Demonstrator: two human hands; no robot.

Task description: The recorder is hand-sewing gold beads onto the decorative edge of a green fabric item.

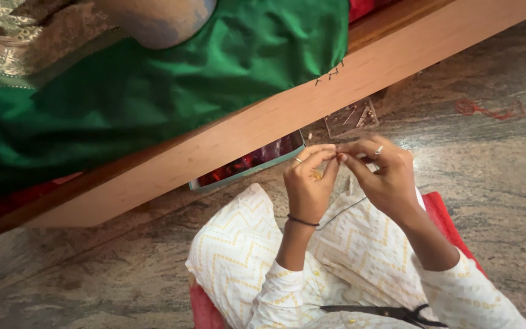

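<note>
Head view, looking down at my lap. My left hand (307, 183) and right hand (383, 176) meet fingertip to fingertip just below the wooden frame (263, 125). Each grip is pinched shut on something too fine to resolve, probably a needle in one and the end of the dark thread (343, 210) in the other; I cannot tell which hand has which. The thread runs from the pinch down past my left wrist, near the black bracelet (302, 220), and over my white patterned garment (238, 244).

Black scissors (391, 313) lie on my lap, well apart from the hands. Above, green fabric (153, 91) is stretched on the frame, with small dark stitches at its edge. A clear plastic box (351, 117) and a shallow tray (251, 166) of reddish material sit on the stone floor (494, 183) under the frame. A loose red thread (488, 111) lies farther off.

Risks, as I judge them: the thread end could fray or slip out of the pinch; a dropped needle would be hard to find in patterned cloth or on mottled stone; slack thread might snag on the bracelet.
</note>
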